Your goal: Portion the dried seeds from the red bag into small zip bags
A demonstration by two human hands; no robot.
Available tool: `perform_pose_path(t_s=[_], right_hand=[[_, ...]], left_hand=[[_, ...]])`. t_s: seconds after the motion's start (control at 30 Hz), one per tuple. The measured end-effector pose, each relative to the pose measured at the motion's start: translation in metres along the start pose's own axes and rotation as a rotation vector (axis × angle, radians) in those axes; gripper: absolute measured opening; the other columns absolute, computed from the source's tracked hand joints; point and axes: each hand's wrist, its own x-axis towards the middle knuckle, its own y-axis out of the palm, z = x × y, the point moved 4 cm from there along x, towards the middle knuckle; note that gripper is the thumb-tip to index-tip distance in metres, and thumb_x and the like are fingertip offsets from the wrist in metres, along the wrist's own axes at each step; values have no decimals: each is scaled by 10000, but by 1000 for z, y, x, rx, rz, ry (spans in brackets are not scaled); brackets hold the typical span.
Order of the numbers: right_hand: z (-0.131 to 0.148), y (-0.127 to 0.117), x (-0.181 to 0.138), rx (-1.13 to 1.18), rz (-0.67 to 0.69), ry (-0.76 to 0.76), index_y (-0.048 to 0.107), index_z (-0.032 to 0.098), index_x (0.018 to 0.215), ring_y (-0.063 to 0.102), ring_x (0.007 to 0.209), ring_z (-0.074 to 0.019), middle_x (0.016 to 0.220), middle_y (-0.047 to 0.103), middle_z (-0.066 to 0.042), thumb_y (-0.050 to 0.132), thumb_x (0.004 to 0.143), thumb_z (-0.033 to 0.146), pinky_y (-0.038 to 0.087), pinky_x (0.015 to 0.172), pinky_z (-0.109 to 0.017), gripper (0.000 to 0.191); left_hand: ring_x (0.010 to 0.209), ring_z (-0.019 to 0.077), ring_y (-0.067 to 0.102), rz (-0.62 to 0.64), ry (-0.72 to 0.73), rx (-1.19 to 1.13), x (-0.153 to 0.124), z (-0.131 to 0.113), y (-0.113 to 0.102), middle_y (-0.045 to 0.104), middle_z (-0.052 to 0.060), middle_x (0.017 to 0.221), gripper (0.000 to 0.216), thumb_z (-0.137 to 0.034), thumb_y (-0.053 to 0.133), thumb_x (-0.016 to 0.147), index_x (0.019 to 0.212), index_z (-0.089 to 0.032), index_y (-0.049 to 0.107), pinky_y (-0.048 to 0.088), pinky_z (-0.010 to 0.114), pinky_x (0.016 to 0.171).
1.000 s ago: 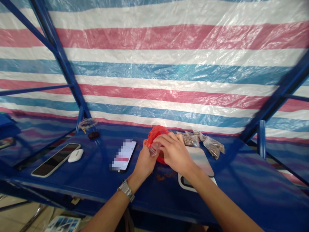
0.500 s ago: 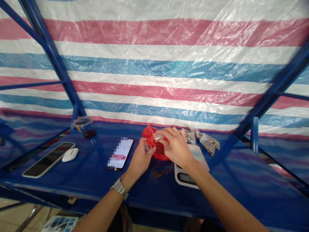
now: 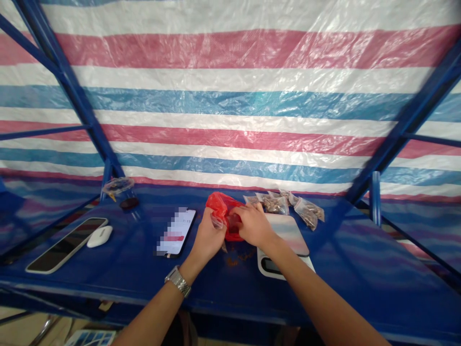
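Note:
A crumpled red plastic bag (image 3: 219, 203) stands with its mouth spread between my hands. My left hand (image 3: 209, 234) is closed at the bag's left side, pinching a small clear plastic bag (image 3: 217, 222); whether it also grips the red bag's edge I cannot tell. At the opening, the fingers of my right hand (image 3: 255, 225) reach down into the red bag, closed around a small clear cup (image 3: 234, 223) that is partly hidden. Orange-brown crumbs (image 3: 232, 262) lie on the blue table in front of the bag.
Right of the bag sits a white kitchen scale (image 3: 288, 235), under my right forearm. Behind it lie several filled clear bags (image 3: 275, 204). To the left are a lit phone (image 3: 178, 233), a white earphone case (image 3: 100, 236), a dark phone (image 3: 66, 245) and a plastic cup (image 3: 126, 194).
My right hand has lowered the small clear cup from above the red bag into its mouth. The left hand stays at the bag's left side. The view has shifted slightly.

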Motion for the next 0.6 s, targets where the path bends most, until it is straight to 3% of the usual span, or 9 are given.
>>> perform_pose_path(t_s=[0.13, 0.3, 0.43, 0.6], right_hand=[[-6, 2, 0, 44, 27, -8, 703, 231, 1126, 605, 1091, -261, 1103, 770, -46, 607, 791, 86, 281, 942, -404, 377], [-16, -14, -3, -11, -13, 5, 701, 235, 1070, 580, 1145, -277, 1104, 767, -37, 597, 757, 52, 277, 929, -401, 376], [-10, -19, -10, -74, 56, -39, 697, 195, 1009, 583, 1118, -289, 1073, 763, -82, 624, 725, 50, 282, 938, -403, 327], [1, -13, -13, -21, 87, -54, 689, 195, 1021, 596, 1057, -268, 1066, 765, -76, 628, 705, 42, 287, 915, -391, 357]], left_hand=[[679, 147, 619, -42, -21, -34, 0, 0, 4, 634, -55, 752, 261, -45, 623, 766, 924, -229, 527, 457, 275, 661], [649, 143, 612, -54, -8, -7, -2, 1, -4, 614, -74, 687, 279, -43, 645, 747, 909, -228, 514, 445, 267, 652], [668, 155, 640, -27, 11, 68, -7, 0, -9, 635, -65, 703, 261, -88, 655, 778, 948, -227, 512, 456, 270, 657], [641, 154, 644, -15, -78, 28, -14, 1, -3, 639, -72, 682, 306, -26, 624, 771, 965, -231, 506, 465, 271, 643]])
